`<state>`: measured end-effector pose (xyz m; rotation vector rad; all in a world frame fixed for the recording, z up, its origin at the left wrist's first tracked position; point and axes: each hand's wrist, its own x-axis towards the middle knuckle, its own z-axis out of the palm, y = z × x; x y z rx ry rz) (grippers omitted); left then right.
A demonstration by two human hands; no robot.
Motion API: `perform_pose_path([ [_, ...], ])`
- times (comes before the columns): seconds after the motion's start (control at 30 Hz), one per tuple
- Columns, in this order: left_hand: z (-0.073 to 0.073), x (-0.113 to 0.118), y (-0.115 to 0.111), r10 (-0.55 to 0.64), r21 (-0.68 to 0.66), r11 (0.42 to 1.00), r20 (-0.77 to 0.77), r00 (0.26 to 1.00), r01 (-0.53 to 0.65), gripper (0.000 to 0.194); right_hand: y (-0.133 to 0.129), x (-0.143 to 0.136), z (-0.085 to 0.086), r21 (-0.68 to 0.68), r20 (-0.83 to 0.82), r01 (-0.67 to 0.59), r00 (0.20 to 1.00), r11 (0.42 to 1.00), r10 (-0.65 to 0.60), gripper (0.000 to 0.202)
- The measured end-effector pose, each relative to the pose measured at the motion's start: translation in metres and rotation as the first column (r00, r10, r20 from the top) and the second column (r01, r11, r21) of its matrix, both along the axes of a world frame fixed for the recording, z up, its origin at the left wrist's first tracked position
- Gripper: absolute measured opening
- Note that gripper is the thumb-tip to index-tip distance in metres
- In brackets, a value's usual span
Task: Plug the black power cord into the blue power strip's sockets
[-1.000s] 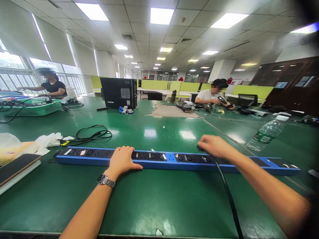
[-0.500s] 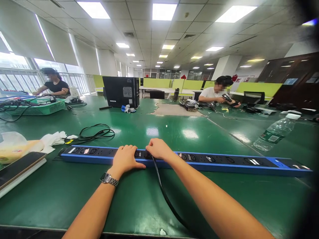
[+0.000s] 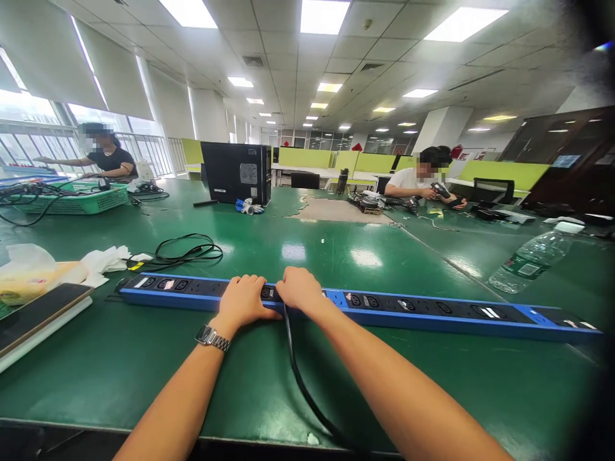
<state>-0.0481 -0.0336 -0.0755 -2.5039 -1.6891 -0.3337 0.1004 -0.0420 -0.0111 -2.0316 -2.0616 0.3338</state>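
Note:
A long blue and black power strip (image 3: pixel 384 311) lies across the green table (image 3: pixel 250 378). My left hand (image 3: pixel 246 299) grips the strip left of its middle, fingers over the far edge and thumb along the near side. Just to the right, my right hand (image 3: pixel 300 289) is closed on the plug end of a black cable, down at the strip's sockets; the plug itself is mostly hidden by the fingers. The black cable (image 3: pixel 298 378) runs from under that hand toward the table's near edge.
A coiled cable (image 3: pixel 192 253), tissues (image 3: pixel 43 275) and a dark flat object (image 3: pixel 43 314) lie left. A bottle (image 3: pixel 535 259) leans at right. Farther back are a computer case (image 3: pixel 237 173), gloves (image 3: pixel 248 206), a green basket (image 3: pixel 86 200) and two people (image 3: pixel 113 160) (image 3: pixel 408 181).
My right hand has shifted slightly left, closer to my left hand, and the cable has moved left with it. The view has tilted a little. The person at left has stretched an arm out.

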Motion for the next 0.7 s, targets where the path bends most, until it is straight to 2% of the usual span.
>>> perform_pose_path([
  [0.13,0.0,-0.001,0.002,-0.006,-0.005,1.0,0.001,1.0,0.006,0.075,0.005,0.044,0.033,0.167,-0.105,-0.007,0.994,0.986,0.025,0.024],
  [0.23,-0.001,-0.001,0.002,-0.006,-0.014,1.0,0.005,1.0,0.006,0.077,0.004,0.088,0.045,0.074,-0.053,-0.074,0.996,0.995,0.078,0.02],
  [0.3,-0.001,-0.001,0.003,-0.005,-0.023,1.0,0.005,1.0,0.005,0.078,0.003,0.112,0.038,-0.023,-0.004,-0.081,0.997,0.996,0.081,0.02],
  [0.37,-0.002,-0.002,0.003,-0.006,-0.027,1.0,0.003,1.0,0.006,0.078,0.002,0.128,0.024,-0.079,0.027,-0.058,0.998,0.995,0.06,0.02],
  [0.5,-0.002,-0.002,0.004,-0.009,-0.021,1.0,-0.002,1.0,0.009,0.08,0.003,0.136,-0.001,-0.067,0.029,-0.04,0.999,0.997,0.042,0.023],
  [0.57,-0.002,-0.002,0.004,-0.009,-0.021,1.0,-0.006,1.0,0.009,0.08,0.002,0.132,-0.004,-0.048,0.041,-0.041,0.998,0.998,0.043,0.022],
  [0.7,-0.001,-0.001,0.004,-0.008,-0.024,1.0,-0.012,1.0,0.008,0.081,0.004,0.125,0.0,-0.033,0.102,-0.077,0.992,0.996,0.08,0.018],
])
